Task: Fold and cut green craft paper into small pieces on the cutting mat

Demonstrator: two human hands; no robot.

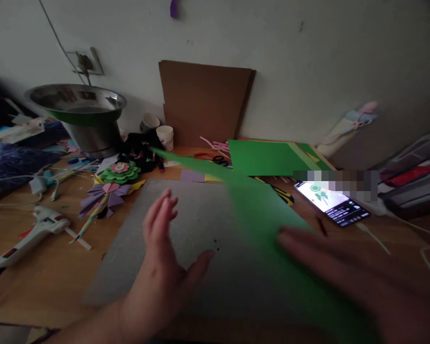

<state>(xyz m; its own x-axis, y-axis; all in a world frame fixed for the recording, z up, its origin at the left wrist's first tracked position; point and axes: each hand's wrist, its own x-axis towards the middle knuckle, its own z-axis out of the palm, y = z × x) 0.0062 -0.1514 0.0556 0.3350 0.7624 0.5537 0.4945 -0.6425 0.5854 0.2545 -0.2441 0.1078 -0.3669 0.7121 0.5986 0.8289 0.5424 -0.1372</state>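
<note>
My left hand (pixel 165 267) is raised over a grey cutting mat (pixel 125 243), its fingers apart and its thumb stretched out, holding nothing. A green sheet of paper (pixel 268 215) hangs tilted and blurred above the mat's right part, clear of my left hand. My right hand (pixel 344 272) grips this sheet near its right edge; motion smears the fingers, and the thumb is hidden. A few small dark marks (pixel 217 245) show on the mat beside my left thumb.
To the left lie a glue gun (pixel 32 236) and paper flowers (pixel 118 173), with a steel bowl (pixel 79 107) behind. Brown cardboard (pixel 204 102) leans on the wall. More green paper (pixel 261 157), a yellow-black cutter (pixel 281 193) and a lit phone (pixel 333 203) are on the right.
</note>
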